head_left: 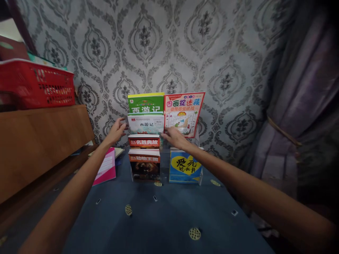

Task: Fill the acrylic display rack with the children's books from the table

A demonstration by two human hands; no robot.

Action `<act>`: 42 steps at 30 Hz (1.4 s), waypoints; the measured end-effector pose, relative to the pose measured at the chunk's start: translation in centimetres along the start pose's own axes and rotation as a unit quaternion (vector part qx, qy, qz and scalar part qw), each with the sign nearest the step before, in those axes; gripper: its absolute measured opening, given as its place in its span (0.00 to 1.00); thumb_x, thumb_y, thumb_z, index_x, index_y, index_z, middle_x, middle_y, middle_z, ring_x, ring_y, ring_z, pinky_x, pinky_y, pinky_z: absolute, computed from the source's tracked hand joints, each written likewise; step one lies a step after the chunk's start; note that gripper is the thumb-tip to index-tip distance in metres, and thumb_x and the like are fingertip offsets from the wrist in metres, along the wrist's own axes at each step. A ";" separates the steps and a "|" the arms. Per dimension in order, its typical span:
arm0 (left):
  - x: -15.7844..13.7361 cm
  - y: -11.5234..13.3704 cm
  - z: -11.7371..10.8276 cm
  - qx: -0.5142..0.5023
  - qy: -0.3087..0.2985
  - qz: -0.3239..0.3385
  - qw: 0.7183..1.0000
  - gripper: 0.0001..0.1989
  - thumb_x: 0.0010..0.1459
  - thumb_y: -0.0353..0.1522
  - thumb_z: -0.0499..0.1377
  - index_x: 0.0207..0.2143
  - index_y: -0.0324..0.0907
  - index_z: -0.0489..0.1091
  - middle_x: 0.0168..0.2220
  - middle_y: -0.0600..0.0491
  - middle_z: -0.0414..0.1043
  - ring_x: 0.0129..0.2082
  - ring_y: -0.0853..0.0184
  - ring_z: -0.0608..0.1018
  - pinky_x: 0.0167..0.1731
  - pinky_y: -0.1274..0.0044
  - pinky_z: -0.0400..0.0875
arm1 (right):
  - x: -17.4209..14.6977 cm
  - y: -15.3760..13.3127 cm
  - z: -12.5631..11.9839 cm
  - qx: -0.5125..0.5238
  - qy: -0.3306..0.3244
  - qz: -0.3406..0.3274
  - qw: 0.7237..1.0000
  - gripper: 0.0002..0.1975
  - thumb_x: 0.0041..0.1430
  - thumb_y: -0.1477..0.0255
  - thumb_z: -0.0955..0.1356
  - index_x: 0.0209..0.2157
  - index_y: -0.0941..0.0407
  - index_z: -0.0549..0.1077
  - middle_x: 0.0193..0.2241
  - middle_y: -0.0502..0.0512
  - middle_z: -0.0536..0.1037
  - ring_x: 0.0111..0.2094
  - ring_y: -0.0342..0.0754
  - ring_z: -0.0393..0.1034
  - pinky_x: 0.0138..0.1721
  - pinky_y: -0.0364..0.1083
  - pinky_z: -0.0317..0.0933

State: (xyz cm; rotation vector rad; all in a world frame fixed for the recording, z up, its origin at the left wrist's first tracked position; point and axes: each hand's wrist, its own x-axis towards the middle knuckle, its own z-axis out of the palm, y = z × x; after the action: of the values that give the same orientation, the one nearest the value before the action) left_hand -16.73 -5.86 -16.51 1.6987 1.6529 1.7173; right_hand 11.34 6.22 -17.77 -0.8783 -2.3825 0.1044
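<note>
A stack of upright books stands in tiers in a clear rack. At its back is a green book [145, 104], and in front of that a white book [146, 124] with a misty cover. My left hand [116, 131] is just left of the white book, fingers apart and bent toward its edge. At the white book's right edge, my right hand [174, 137] reaches in with fingers extended; whether they touch it is hard to tell. Below are a red-topped book [144, 141] and a dark animal book [145, 166]. Behind my right hand stands a red picture book [184, 113].
A blue book with a yellow heart [184, 167] stands in the rack's right side. On the dark blue tabletop [159, 225] lie a pink book [108, 165] and several yellow spotted pieces. A red basket [39, 84] sits on a wooden cabinet [45, 141] at left; a curtain [283, 120] hangs right.
</note>
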 end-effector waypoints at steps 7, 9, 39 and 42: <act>-6.3 -2.7 1.7 -0.038 0.104 -0.034 0.993 0.20 0.61 0.44 0.54 0.50 0.42 0.64 0.43 0.47 0.74 0.44 0.60 0.79 0.36 0.69 0.77 | -8.4 -2.4 2.0 0.224 0.210 -0.079 0.948 0.15 0.69 0.67 0.60 0.50 0.57 0.72 0.39 0.59 0.81 0.39 0.50 0.76 0.43 0.48 0.67; -8.8 -3.8 2.0 -0.017 0.121 -0.026 0.992 0.20 0.61 0.45 0.52 0.49 0.42 0.65 0.42 0.46 0.75 0.45 0.58 0.78 0.39 0.67 0.76 | -12.2 -3.8 4.2 0.266 0.166 -0.123 0.942 0.14 0.70 0.66 0.60 0.48 0.55 0.74 0.34 0.55 0.81 0.34 0.48 0.77 0.39 0.46 0.68; -21.5 -16.8 2.7 0.321 0.105 -0.018 0.941 0.15 0.62 0.22 0.47 0.42 0.41 0.72 0.40 0.46 0.74 0.44 0.59 0.74 0.46 0.65 0.72 | -21.0 -6.8 17.5 0.323 -0.166 0.091 0.927 0.34 0.60 0.41 0.58 0.35 0.56 0.77 0.26 0.58 0.80 0.26 0.49 0.73 0.29 0.46 0.65; -21.1 -16.4 2.6 0.334 0.077 -0.031 0.939 0.16 0.61 0.20 0.47 0.42 0.41 0.72 0.41 0.46 0.73 0.45 0.60 0.73 0.47 0.66 0.71 | -20.8 -7.0 17.6 0.309 -0.165 0.133 0.927 0.33 0.58 0.39 0.60 0.32 0.55 0.77 0.25 0.57 0.79 0.25 0.49 0.72 0.29 0.47 0.65</act>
State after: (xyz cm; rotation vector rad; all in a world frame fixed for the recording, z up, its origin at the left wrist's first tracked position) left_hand -16.63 -15.10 -41.75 1.7525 2.5426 1.3648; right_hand 10.23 -9.81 -40.91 -0.9041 -2.2716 1.1240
